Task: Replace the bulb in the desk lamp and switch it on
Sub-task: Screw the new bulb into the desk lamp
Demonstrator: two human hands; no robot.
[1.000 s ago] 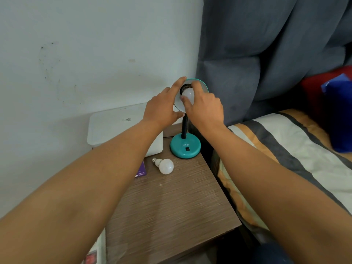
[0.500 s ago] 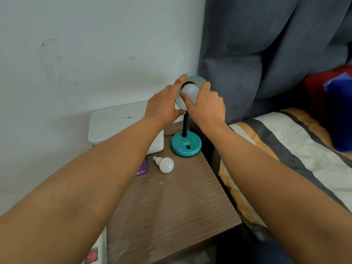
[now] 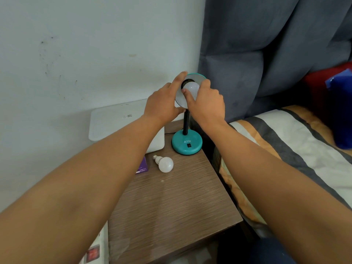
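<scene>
The right hand (image 3: 206, 105) has its fingers (image 3: 185, 93) closed round the light, smooth, fragile bulb (image 3: 191, 87); the left hand (image 3: 162, 105) grips the shade (image 3: 198, 76), steadying the bendy lamp.

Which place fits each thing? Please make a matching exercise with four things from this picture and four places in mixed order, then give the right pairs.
Things:
1. spare bulb
2. bulb in the lamp shade
3. switch
4. left hand

Places:
A. on the teal lamp base
B. lying on the wooden table
C. holding the rim of the shade
D. between the fingers of the right hand

Pairs: 1-B, 2-D, 3-A, 4-C
</scene>
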